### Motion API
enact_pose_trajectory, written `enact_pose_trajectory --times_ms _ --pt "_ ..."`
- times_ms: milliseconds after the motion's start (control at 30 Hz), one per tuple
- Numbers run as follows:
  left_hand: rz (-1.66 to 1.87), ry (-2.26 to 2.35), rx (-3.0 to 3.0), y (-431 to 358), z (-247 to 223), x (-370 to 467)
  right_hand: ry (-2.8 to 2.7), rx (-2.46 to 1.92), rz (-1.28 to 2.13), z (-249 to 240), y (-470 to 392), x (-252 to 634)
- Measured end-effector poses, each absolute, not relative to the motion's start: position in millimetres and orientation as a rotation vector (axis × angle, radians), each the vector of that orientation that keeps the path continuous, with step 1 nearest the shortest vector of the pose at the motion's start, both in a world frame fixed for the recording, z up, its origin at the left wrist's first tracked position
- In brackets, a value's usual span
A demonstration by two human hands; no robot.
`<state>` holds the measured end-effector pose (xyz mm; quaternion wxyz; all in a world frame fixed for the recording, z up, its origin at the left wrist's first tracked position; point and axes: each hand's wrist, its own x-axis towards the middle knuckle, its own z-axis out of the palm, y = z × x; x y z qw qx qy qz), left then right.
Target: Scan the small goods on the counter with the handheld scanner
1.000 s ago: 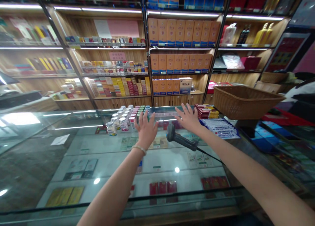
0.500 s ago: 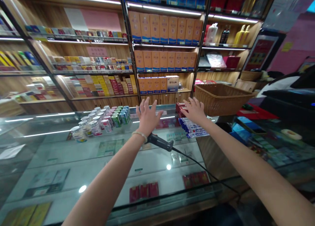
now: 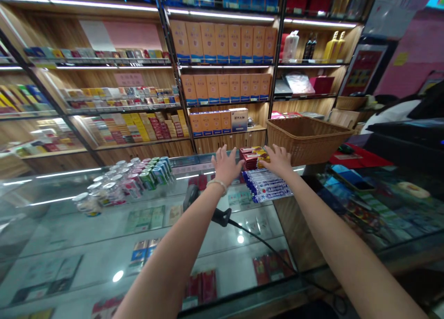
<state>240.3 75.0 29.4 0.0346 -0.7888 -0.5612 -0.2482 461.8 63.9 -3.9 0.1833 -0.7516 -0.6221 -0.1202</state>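
Observation:
My left hand (image 3: 227,167) hovers with spread fingers over the glass counter, just left of a stack of red packets (image 3: 247,159). Beside that stack, my right hand (image 3: 279,162) has its fingers apart, at the right edge of some yellow packets (image 3: 259,153). Whether it presses on them I cannot tell. In front of both stacks lies a row of long blue-and-white wrapped packs (image 3: 268,185). A black barcode scanner (image 3: 190,197) with a cable rests on the glass, partly hidden by my left forearm.
Small jars and bottles (image 3: 113,191) and slim cans (image 3: 149,180) stand in rows on the left. A wicker basket (image 3: 305,145) sits behind my right hand. A phone (image 3: 352,178) lies on the right. Shelves of boxes (image 3: 222,90) line the back wall.
My left hand has moved right, closer to the red packets. The yellow packets now show beside my right hand. The view has shifted slightly, and both hands keep their fingers spread.

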Motion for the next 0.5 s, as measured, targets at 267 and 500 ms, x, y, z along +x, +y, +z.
enact_pose_trajectory --times_ms 267,500 --pt "-0.699 -1.794 -2.479 92.4 13.9 277.0 -1.744 -2.15 -0.267 -22.5 75.4 472.1" --pt "-0.638 -1.829 -2.494 94.5 1.1 287.2 -1.716 -2.208 -0.166 -23.6 74.2 469.8"
